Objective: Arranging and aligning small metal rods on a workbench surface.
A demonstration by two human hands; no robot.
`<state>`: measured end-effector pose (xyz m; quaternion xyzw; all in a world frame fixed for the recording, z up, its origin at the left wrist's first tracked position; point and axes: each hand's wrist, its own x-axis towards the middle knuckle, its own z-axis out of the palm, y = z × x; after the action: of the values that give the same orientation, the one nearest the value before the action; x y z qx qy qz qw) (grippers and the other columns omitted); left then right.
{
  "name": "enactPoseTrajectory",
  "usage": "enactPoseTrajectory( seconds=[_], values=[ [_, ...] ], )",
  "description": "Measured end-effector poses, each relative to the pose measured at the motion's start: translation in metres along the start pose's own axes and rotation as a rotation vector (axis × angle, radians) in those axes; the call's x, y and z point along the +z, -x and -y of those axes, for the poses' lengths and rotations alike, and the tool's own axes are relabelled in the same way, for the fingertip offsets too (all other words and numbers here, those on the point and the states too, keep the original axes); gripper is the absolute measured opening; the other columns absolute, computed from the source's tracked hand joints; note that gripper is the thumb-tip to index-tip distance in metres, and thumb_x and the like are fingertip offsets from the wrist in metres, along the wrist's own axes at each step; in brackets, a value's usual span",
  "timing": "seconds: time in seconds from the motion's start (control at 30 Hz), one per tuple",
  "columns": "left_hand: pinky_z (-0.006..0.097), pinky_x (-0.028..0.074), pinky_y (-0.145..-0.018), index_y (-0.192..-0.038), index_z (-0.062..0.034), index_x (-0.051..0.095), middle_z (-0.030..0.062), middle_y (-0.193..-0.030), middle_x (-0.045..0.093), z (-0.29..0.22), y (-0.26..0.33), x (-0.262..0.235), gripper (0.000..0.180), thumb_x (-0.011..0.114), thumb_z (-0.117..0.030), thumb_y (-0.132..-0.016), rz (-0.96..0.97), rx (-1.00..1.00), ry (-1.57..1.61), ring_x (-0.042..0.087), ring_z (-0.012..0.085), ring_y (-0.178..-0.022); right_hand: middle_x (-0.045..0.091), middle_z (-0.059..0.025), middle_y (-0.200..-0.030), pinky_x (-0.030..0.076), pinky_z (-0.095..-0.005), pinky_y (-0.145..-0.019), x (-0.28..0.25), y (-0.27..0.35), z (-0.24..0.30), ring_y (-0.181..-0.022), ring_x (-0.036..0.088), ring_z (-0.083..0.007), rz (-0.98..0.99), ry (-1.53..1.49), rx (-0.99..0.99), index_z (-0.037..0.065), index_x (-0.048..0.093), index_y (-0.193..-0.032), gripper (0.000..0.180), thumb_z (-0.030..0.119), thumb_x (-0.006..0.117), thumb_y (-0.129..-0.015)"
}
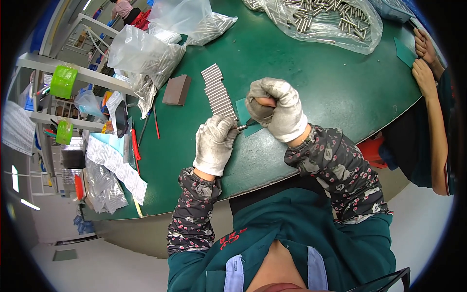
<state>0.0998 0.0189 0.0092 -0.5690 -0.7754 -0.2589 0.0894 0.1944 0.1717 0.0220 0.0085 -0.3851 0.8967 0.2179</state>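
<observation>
My left hand (214, 144), in a whitish work glove, is closed on a short metal pin (242, 127) whose end sticks out toward the right. My right hand (278, 108), gloved the same way, is curled round a slim tool with a dark tip (251, 121). That tip meets or nearly meets the pin's end; the rest of the tool is hidden in the fist. Under the right hand lies a small green sheet (241, 105), partly covered. Just beyond my left hand, a row of similar metal pins (218, 92) lies side by side on the green table (272, 53).
A brown block (176, 90) sits left of the row. Plastic bags of pins (146, 56) stand at the far left, and a large open bag (335, 22) lies far right. Red-handled pliers (135, 145) rest at left. A co-worker's hands (426, 61) hold a green sheet (404, 51).
</observation>
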Motion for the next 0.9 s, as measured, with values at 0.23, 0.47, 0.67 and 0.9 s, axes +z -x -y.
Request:
enactPoseTrajectory(
  seconds=[0.23,0.47,0.67,0.9],
  values=[
    [0.037,0.045,-0.061,-0.082,-0.0053,0.057,0.0096,-0.077,0.057,-0.001,0.0,0.001,0.019,0.067,-0.001,-0.067,-0.005,0.013,0.008,0.057,0.0291,-0.071,0.025,0.0021,-0.048,0.02,-0.025,-0.044,0.001,0.002,0.004,-0.043,0.023,-0.0098,-0.005,0.04,-0.009,0.013,0.029,-0.054,0.04,0.032,0.04,-0.087],
    [0.036,0.045,-0.06,-0.082,-0.005,0.058,0.0097,-0.076,0.057,-0.002,-0.002,-0.001,0.02,0.068,0.0,-0.066,0.025,-0.024,0.031,0.057,0.0287,-0.069,0.022,0.0032,-0.049,0.02,-0.0244,-0.044,0.006,0.002,0.006,-0.044,0.022,-0.0089,0.025,0.042,0.017,0.012,0.028,-0.053,0.041,0.033,0.043,-0.086],
    [0.038,0.044,-0.062,-0.085,-0.0085,0.06,0.0073,-0.076,0.057,0.003,-0.002,0.002,0.02,0.068,-0.01,-0.066,0.054,0.013,0.042,0.057,0.0276,-0.071,0.038,0.0008,-0.057,0.031,-0.0264,-0.049,0.01,-0.001,0.01,-0.055,0.035,-0.0075,0.199,0.207,0.022,0.003,0.047,-0.063,0.03,0.024,0.047,-0.084],
    [0.039,0.044,-0.059,-0.08,-0.0095,0.059,0.0086,-0.073,0.055,0.002,-0.002,0.001,0.014,0.067,-0.012,-0.069,0.009,-0.009,0.041,0.056,0.0293,-0.067,0.041,0.0005,-0.057,0.033,-0.0251,-0.048,0.021,0.008,-0.008,-0.052,0.037,-0.009,0.258,0.567,-0.439,0.003,0.051,-0.065,0.025,0.018,0.048,-0.083]
  ],
)
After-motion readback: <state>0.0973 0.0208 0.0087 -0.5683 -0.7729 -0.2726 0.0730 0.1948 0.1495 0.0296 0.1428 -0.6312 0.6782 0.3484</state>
